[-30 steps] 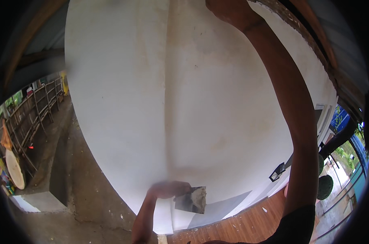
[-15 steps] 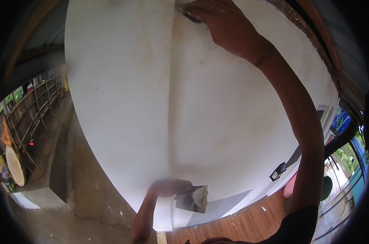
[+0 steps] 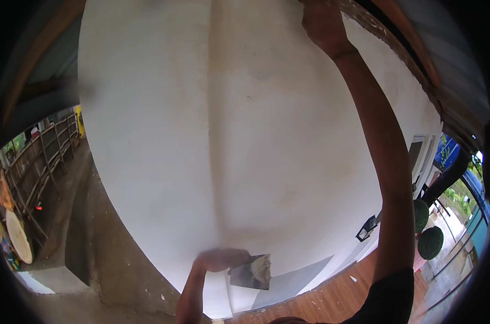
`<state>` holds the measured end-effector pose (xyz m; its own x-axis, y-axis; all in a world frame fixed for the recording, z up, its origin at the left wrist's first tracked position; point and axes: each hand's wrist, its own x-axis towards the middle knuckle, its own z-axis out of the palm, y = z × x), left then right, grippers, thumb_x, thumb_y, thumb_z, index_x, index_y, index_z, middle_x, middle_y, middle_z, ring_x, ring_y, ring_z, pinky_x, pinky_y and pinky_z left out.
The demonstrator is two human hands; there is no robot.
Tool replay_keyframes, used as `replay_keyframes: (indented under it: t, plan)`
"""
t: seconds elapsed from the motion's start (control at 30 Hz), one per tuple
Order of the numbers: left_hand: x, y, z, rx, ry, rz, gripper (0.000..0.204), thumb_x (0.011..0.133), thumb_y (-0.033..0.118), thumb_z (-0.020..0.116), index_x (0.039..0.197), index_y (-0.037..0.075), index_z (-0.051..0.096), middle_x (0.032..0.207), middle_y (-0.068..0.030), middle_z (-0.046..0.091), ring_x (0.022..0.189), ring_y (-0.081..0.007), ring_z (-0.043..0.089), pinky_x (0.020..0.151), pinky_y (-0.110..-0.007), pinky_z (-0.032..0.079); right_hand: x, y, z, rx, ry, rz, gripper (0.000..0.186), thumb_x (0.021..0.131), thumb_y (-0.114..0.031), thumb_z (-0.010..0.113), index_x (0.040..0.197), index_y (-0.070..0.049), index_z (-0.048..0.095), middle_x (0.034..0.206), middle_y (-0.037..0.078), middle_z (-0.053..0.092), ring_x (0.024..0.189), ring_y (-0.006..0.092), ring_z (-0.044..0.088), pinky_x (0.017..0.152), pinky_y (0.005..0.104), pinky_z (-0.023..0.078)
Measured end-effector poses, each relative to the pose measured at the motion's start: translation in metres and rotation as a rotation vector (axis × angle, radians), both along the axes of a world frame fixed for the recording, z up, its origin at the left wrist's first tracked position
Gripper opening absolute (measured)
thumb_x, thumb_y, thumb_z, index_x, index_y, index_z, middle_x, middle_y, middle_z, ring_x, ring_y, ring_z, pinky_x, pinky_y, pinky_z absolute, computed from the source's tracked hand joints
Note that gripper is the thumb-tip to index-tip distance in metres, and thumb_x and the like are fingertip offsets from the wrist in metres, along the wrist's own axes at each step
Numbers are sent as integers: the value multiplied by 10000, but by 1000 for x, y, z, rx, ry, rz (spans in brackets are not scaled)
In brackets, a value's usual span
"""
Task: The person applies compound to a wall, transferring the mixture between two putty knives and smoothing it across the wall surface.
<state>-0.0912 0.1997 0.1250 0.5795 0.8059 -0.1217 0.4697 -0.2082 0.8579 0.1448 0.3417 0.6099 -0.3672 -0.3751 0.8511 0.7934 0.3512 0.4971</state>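
My left hand is closed around a wide putty knife, low in front of the white wall. A lump of pale putty clings to the right part of its metal blade. Stretched far up, my right hand is at the top edge of the picture, against the upper wall. Its fingers are curled and partly cut off. Only a trace of the dark flat tool in them shows. A vertical corner line runs down the wall, with beige smears beside it.
A black wall lamp sticks out at the lower right. Brown wood-look flooring lies below, and round green bushes stand beyond my right arm. Roof beams slope along the top right. A stick fence and a concrete ledge are at the left.
My right hand has moved right and upward along the wall, partly out of the picture. The left hand with the putty knife has hardly moved. The whole view has shifted slightly.
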Motion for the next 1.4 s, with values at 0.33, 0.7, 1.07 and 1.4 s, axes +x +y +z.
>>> replay_keyframes:
  t: [0.33, 0.7, 1.07, 1.4]
  plan:
    - [1, -5, 6, 18, -60, -24, 370, 1055, 347, 439, 1204, 54, 609, 998, -41, 631, 891, -132, 548, 815, -288, 456, 16, 3, -48, 96, -121, -5, 462, 821, 84, 518, 1251, -61, 605, 1193, 95, 632, 1184, 256, 536, 1013, 388, 407]
    - [4, -1, 3, 16, -72, -43, 371, 1059, 338, 432, 1194, 39, 605, 1017, -57, 632, 933, -143, 550, 840, -286, 449, -11, -19, -15, 48, -7, -38, 429, 863, 29, 453, 1282, 24, 545, 1281, 193, 571, 1228, 343, 501, 1066, 456, 363]
    - [0, 0, -2, 17, -65, -63, 372, 1061, 340, 421, 1186, 45, 610, 994, -46, 628, 895, -135, 552, 811, -293, 459, -59, -60, -37, 90, -193, 147, 346, 891, -21, 472, 1218, 18, 577, 1208, 176, 597, 1165, 312, 536, 1012, 442, 396]
    - [0, 2, -2, 8, -16, -29, 379, 1058, 351, 429, 1179, 42, 612, 984, -62, 629, 892, -139, 558, 817, -290, 465, -90, -47, -43, 218, -184, 155, 261, 895, -51, 494, 1127, 19, 591, 1137, 152, 603, 1081, 280, 551, 940, 417, 413]
